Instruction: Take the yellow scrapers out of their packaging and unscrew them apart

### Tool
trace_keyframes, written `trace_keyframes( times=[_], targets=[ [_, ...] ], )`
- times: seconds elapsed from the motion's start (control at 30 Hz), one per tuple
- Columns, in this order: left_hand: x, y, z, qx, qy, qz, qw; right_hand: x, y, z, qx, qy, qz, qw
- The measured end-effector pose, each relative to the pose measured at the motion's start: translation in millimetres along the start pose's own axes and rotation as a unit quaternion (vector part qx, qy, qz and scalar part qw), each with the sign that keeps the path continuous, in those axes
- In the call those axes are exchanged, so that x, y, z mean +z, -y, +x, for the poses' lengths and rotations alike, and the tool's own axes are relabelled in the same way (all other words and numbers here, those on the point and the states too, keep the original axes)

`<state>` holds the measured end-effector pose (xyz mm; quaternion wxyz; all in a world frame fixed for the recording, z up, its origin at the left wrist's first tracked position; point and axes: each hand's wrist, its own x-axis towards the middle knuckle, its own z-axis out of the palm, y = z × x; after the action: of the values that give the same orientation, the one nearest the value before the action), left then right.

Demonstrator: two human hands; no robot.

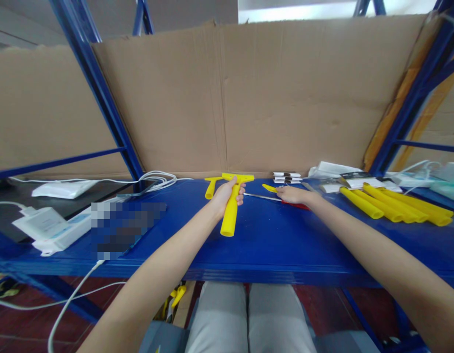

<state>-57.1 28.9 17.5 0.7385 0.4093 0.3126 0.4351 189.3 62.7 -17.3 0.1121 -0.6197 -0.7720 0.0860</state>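
My left hand (224, 197) is wrapped round a yellow plastic T-shaped handle (231, 211), held above the blue shelf top (182, 230) with its crossbar away from me and its open tube end towards me. Just behind that hand lies a second yellow T-shaped handle (211, 189). On the right, my right hand (291, 194) is low over the shelf, fingers drawn together at the end of a small yellow piece (269, 188). Whether they grip it is hidden. A screwdriver (263, 197) with a red handle lies partly under this hand.
Several yellow tubes (381, 206) lie at the right beside white packets (331, 169). Small white-and-black stacks (286, 177) stand at the back. A power strip (65, 234), blurred dark device and white cables (156, 180) lie left. Cardboard (285, 98) and blue posts (105, 93) bound the shelf.
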Motion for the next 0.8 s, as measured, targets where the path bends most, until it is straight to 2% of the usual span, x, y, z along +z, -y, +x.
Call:
trace_keyframes(
  times=[0.17, 0.33, 0.4, 0.57, 0.67, 0.8],
  targets=[
    [-2.8, 0, 0, -0.009, 0.004, 0.015, 1.000, -13, 8, -17, 0.027, -0.023, -0.025, 0.999],
    [-3.0, 3, -1, 0.040, 0.010, 0.087, 0.995, -20, 10, -41, 0.035, 0.039, -0.096, 0.994],
    [-2.4, 5, -1, 0.058, 0.001, 0.121, 0.991, -18, 11, -48, 0.035, 0.041, -0.116, 0.992],
    [-4.6, 7, 0, 0.088, -0.009, 0.166, 0.982, -17, 12, -53, 0.012, 0.009, -0.133, 0.991],
    [-8.1, 7, 2, 0.099, -0.028, 0.185, 0.977, -22, 9, -56, 0.020, -0.009, -0.128, 0.991],
    [-9.8, 7, 4, 0.101, -0.054, 0.203, 0.972, -34, 3, -64, 0.049, -0.077, -0.125, 0.988]
  ],
)
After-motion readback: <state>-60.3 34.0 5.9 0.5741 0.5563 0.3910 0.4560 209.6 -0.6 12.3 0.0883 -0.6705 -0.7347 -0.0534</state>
